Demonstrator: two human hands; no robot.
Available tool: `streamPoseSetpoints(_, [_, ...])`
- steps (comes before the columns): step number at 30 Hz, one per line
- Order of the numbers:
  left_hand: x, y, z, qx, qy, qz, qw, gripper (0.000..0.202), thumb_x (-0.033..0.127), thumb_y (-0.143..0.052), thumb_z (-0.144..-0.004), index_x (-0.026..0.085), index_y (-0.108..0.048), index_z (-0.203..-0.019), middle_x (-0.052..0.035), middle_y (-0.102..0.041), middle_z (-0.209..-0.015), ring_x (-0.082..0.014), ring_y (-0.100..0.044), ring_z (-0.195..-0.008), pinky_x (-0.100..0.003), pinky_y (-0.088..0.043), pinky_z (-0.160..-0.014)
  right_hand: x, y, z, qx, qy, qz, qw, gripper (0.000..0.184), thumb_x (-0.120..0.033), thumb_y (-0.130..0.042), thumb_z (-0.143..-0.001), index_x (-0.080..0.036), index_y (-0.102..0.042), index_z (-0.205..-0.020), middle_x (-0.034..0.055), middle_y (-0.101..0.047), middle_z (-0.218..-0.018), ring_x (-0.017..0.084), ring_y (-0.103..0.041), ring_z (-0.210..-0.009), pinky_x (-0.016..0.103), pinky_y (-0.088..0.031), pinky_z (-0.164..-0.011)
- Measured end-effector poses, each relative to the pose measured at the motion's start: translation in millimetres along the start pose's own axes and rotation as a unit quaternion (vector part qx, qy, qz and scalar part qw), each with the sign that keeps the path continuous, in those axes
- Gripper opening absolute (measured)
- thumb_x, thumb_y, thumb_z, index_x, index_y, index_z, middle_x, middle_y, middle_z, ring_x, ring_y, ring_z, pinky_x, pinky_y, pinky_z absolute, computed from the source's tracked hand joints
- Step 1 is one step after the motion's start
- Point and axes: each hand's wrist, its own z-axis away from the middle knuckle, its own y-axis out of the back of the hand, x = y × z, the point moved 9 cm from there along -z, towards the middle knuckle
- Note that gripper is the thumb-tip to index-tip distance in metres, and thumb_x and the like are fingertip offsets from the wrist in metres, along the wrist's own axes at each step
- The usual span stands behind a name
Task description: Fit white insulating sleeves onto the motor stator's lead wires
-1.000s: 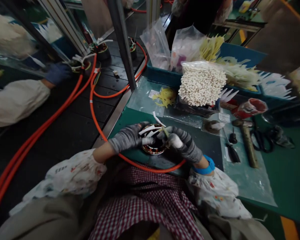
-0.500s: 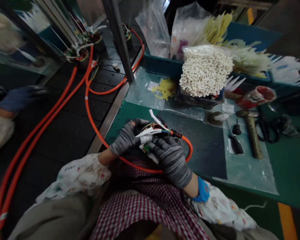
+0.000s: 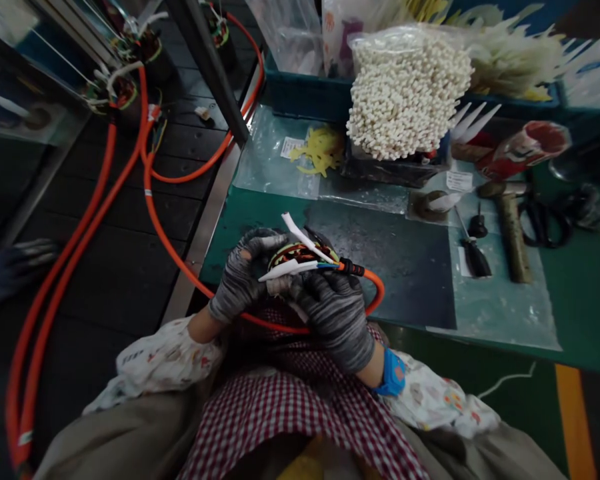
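Both my hands wear grey knit gloves and grip a round motor stator [image 3: 300, 255] with copper windings, lifted off the green bench and tilted toward me. My left hand [image 3: 243, 275] wraps its left side, fingers curled over the rim. My right hand [image 3: 333, 310] clasps it from below and the right. White insulating strips [image 3: 293, 250] stick out of the winding. A thick orange cable [image 3: 373, 287] leaves the stator through a black sleeve, loops round my right hand and runs off left.
On the bench lie a bag of white tubes [image 3: 405, 90], yellow strips [image 3: 320, 148], a hammer [image 3: 510, 230], a screwdriver [image 3: 473, 250], scissors [image 3: 545, 220] and a blue bin [image 3: 305, 97]. To the left is a black conveyor [image 3: 105, 220] with more orange-cabled stators [image 3: 120, 87]. Another person's gloved hand [image 3: 10, 267] shows at far left.
The stator came off the bench and now sits tilted in both hands, nearer my body. My right hand shifted from its top to beneath it. The other person's arm drew back left.
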Motion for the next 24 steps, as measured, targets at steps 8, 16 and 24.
streamPoseSetpoints(8, [6.2, -10.6, 13.7, -0.050, -0.099, -0.065, 0.992, 0.074, 0.041, -0.070, -0.096, 0.035, -0.039, -0.162, -0.0132, -0.052, -0.156, -0.0370, -0.049, -0.149, -0.060, -0.046, -0.126, 3.0, 3.6, 5.2, 0.012, 0.010, -0.008, 1.000, 0.025, -0.023, -0.063, -0.102, -0.031, -0.080, -0.119, 0.0055, -0.082, -0.105, 0.025, -0.069, -0.097, 0.040, -0.056, -0.084])
streamPoseSetpoints(16, [13.2, -34.1, 22.9, -0.007, -0.146, -0.084, 0.986, 0.080, 0.052, -0.057, -0.102, 0.026, -0.024, -0.170, -0.0173, -0.040, -0.166, -0.0419, -0.038, -0.156, -0.061, -0.035, -0.132, 50.5, 34.0, 13.8, 0.086, -0.075, 0.014, 0.993, 0.038, -0.036, -0.069, -0.101, -0.037, -0.068, -0.139, 0.0021, -0.069, -0.144, 0.029, -0.054, -0.142, 0.051, -0.038, -0.126])
streamPoseSetpoints(24, [33.8, -53.2, 23.0, -0.023, -0.183, -0.137, 0.973, 0.081, 0.057, -0.042, -0.107, 0.022, -0.012, -0.172, -0.0202, -0.029, -0.170, -0.0408, -0.029, -0.161, -0.057, -0.032, -0.131, 80.2, 12.0, 18.0, 0.071, -0.122, -0.101, 0.985, 0.088, -0.055, -0.063, -0.101, -0.031, -0.017, -0.172, 0.0114, -0.052, -0.162, 0.035, -0.050, -0.145, 0.055, -0.041, -0.122])
